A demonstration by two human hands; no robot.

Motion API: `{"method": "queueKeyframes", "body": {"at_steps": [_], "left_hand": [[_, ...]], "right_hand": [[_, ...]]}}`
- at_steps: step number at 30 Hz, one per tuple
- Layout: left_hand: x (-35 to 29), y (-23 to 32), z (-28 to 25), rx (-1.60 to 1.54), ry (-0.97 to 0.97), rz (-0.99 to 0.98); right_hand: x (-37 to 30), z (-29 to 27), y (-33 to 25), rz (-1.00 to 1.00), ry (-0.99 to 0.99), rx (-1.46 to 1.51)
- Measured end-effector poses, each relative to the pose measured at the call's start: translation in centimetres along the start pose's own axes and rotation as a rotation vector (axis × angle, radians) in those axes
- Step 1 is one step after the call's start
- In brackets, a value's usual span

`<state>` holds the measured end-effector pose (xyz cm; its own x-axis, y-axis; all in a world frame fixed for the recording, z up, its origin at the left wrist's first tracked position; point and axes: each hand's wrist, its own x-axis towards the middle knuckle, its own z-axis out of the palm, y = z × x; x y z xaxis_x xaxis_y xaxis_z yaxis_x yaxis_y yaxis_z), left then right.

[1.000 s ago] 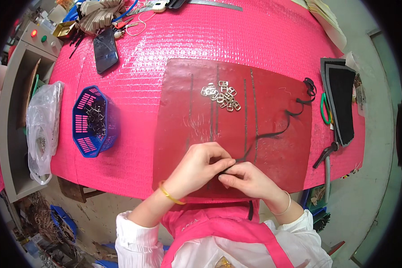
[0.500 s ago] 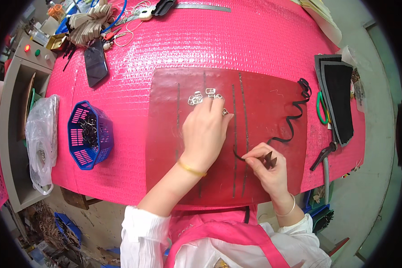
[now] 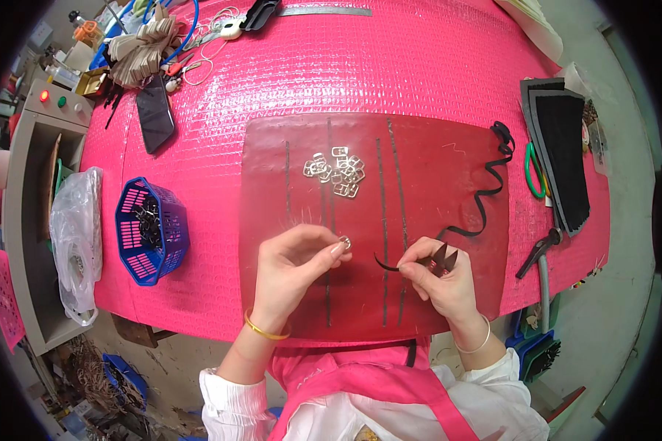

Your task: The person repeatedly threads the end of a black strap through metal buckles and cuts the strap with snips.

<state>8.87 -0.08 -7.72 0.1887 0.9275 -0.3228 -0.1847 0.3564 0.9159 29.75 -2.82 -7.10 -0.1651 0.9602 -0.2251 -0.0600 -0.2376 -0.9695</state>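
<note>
My left hand (image 3: pixel 290 272) pinches one small silvery buckle (image 3: pixel 345 242) between thumb and fingertips, over the dark red mat (image 3: pixel 449 176). Just to its right, my right hand (image 3: pixel 449 287) grips a thin black strap (image 3: pixel 482 206), whose short free end points toward the buckle without touching it. From that same hand stick the two dark pointed blades of what look like thread snips (image 3: pixel 444 257); their handle is hidden in the palm. The strap trails away in loose coils to the mat's upper right. Beyond my left hand lies a loose cluster of silvery buckles (image 3: pixel 346 175).
On the pink table cover (image 3: pixel 221 95) stand a blue basket (image 3: pixel 176 239) of small dark pieces and a phone (image 3: pixel 155 117) at left. Green-handled scissors (image 3: pixel 532 173), black sheets (image 3: pixel 563 158) and a black-headed tool (image 3: pixel 538 250) lie at right. A plastic bag (image 3: pixel 77 228) hangs at the left edge.
My left hand has drawn back from the buckle cluster toward me, bringing one buckle close to the strap end. My right hand has stayed nearly in place, still holding the strap.
</note>
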Motion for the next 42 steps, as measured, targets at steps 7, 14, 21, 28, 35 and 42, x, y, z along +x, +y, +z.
{"method": "queueKeyframes", "body": {"at_steps": [7, 14, 21, 28, 35, 42], "left_hand": [[-2.7, -0.6, -0.3, -0.132, 0.071, -0.066], [-4.1, -0.8, -0.9, -0.388, 0.020, -0.147], [-4.7, -1.3, -0.5, -0.508, -0.043, -0.141], [-4.7, -1.6, -0.5, -0.576, -0.085, -0.079], [-4.8, -1.3, -0.3, -0.495, -0.119, -0.060], [-5.5, -0.2, 0.7, -0.230, -0.014, 0.052]], "right_hand": [[1.6, 1.8, -0.3, 0.064, -0.086, 0.061], [2.2, 2.5, 0.2, 0.267, -0.234, 0.293], [2.0, 3.8, 0.7, 0.355, -0.228, 0.532], [1.8, 3.8, 1.1, 0.346, -0.331, 0.735], [1.1, 4.8, 0.1, 0.152, -0.145, 0.116], [0.5, 4.6, -1.1, 0.009, -0.211, 0.165]]}}
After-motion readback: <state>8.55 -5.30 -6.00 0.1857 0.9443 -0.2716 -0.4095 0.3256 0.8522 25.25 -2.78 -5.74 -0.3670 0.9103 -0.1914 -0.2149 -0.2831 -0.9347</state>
